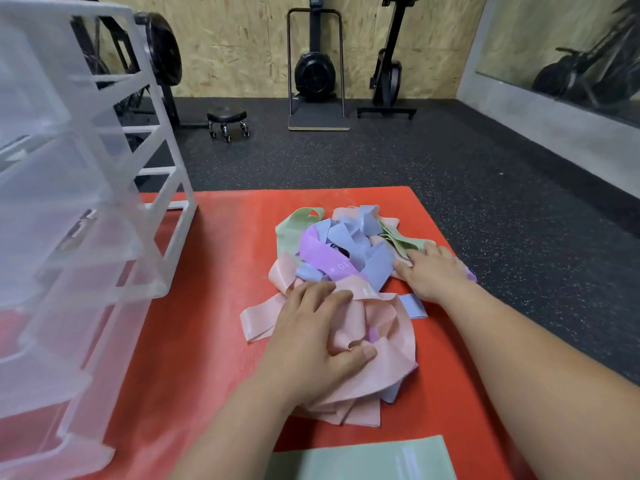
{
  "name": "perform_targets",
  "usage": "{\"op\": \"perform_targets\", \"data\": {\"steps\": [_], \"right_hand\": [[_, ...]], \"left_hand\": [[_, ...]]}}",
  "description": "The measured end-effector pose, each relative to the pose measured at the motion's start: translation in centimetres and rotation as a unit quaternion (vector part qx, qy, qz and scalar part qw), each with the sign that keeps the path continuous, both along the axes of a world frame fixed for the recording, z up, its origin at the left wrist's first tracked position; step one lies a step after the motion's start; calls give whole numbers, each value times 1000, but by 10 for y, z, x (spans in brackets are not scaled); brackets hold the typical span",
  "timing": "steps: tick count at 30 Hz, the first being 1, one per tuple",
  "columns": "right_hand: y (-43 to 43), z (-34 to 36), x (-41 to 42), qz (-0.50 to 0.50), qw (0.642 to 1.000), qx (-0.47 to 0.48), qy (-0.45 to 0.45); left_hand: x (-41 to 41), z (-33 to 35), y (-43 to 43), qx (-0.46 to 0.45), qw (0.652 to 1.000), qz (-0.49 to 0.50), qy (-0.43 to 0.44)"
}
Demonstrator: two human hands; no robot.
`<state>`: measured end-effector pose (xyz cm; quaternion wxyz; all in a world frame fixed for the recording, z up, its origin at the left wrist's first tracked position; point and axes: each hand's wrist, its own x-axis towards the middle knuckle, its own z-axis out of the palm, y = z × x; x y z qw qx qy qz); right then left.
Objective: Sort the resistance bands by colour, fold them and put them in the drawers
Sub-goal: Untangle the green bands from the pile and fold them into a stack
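On the red mat (214,265), your left hand (318,344) is clamping its fingers (311,292) on a pink band (381,327) in the mixed pile of resistance bands (346,251). Your right hand (433,271) is resting there, fingers apart. One green band (363,459) is lying flat nearest you, so sorting is seemingly just beginning, with the drawers (69,237) waiting at your left.

The number "10" is printed in white on the purple resistance band (322,256), in the heap at the middle of the red mat (207,237). White print on the pink band (360,289) and on the folded green band (363,459) cannot be read.
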<state>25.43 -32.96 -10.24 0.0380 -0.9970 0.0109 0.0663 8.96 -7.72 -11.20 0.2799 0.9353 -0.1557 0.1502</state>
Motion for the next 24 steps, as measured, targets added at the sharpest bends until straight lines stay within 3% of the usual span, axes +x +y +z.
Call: {"op": "perform_targets", "data": {"steps": [3, 9, 17, 20, 24], "right_hand": [[1, -5, 1, -2, 1000, -4, -12], [7, 31, -26, 38, 988, 32, -143], [21, 116, -94, 74, 926, 250, -274], [33, 124, -137, 71, 891, 352, -276], [49, 92, -185, 79, 872, 413, -251]], "left_hand": [[-3, 1, 7, -6, 1000, -13, 8], [-12, 13, 8, -23, 999, -33, 28], [-42, 35, 4, -65, 998, -16, 12], [-56, 41, 3, -102, 995, 11, -10], [-74, 48, 3, -148, 989, 5, 3]]}}
